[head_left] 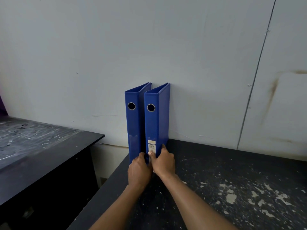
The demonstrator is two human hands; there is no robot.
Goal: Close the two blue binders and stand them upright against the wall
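Observation:
Two closed blue binders stand upright side by side on the black table (232,180), their far edges against the grey wall (149,47) and their spines facing me. The left binder (133,123) sits at the table's left edge. The right binder (155,123) carries a small barcode label low on its spine. My left hand (138,171) rests at the bottom of the left binder's spine, fingers curled against it. My right hand (163,161) grips the bottom of the right binder, thumb on the spine and fingers along its right cover.
A second dark table (41,146) stands lower at the left, separated from mine by a gap. The black table's surface is scuffed with white paint flecks and stretches to the right. A thin cable (255,72) runs down the wall at the right.

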